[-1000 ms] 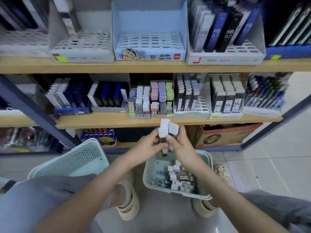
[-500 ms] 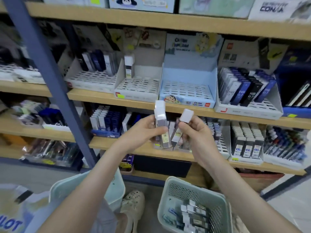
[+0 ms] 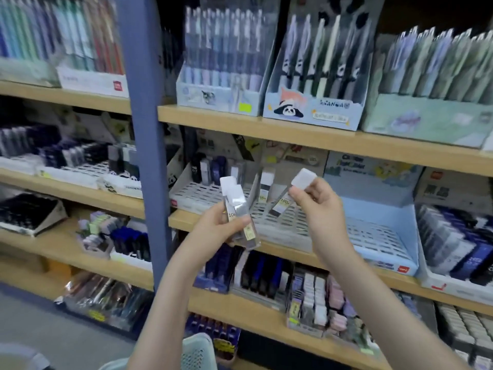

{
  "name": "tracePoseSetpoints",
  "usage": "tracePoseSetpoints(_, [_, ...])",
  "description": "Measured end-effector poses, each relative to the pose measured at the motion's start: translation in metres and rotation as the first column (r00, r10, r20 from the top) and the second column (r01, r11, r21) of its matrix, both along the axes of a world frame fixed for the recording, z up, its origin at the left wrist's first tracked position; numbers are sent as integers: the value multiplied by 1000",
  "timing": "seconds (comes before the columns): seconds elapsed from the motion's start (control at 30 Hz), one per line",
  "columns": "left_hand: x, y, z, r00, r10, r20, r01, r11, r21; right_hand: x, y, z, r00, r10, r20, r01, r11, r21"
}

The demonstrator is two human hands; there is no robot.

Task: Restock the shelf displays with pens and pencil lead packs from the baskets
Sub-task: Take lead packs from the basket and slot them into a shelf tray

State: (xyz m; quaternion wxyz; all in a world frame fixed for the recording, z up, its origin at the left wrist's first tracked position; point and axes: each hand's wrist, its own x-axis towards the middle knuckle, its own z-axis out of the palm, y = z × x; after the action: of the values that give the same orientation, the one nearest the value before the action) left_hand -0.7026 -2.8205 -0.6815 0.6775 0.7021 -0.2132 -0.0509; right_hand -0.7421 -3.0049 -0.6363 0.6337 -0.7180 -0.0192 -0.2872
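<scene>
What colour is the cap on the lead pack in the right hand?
The cap is white, clearest in the head view.

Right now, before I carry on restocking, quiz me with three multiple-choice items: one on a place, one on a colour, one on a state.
1. Where does the panda display box stand?
A) on the shelf board above the hands
B) on the floor
C) in a basket

2. What colour are the caps on the lead packs in the left hand?
A) red
B) white
C) black

3. What is the right hand doing?
A) hanging open
B) pressing a shelf
C) pinching a single lead pack

Key: 1 A, it sits on the board higher than both hands; 2 B, the caps show white; 3 C, fingers pinch its capped end.
</scene>
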Motion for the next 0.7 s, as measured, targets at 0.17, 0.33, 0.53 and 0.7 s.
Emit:
tracePoseSetpoints(0.17, [23, -2, 2, 999, -5, 41, 5, 1000, -7, 53, 4, 2, 994, -103, -42, 94, 978, -187])
tracePoseSetpoints(0.33, [39, -4, -3, 1000, 14, 16, -13, 999, -45, 79, -2, -9, 976, -167, -138, 123, 951, -285])
tracePoseSetpoints(0.53, [50, -1, -14, 1000, 22, 17, -21, 998, -54, 87, 2, -11, 974, -145, -173, 73, 928, -366])
tracePoseSetpoints(0.7, [49, 2, -17, 999, 35, 12, -34, 996, -80, 90, 4, -8, 960, -215, -182, 82, 831, -550])
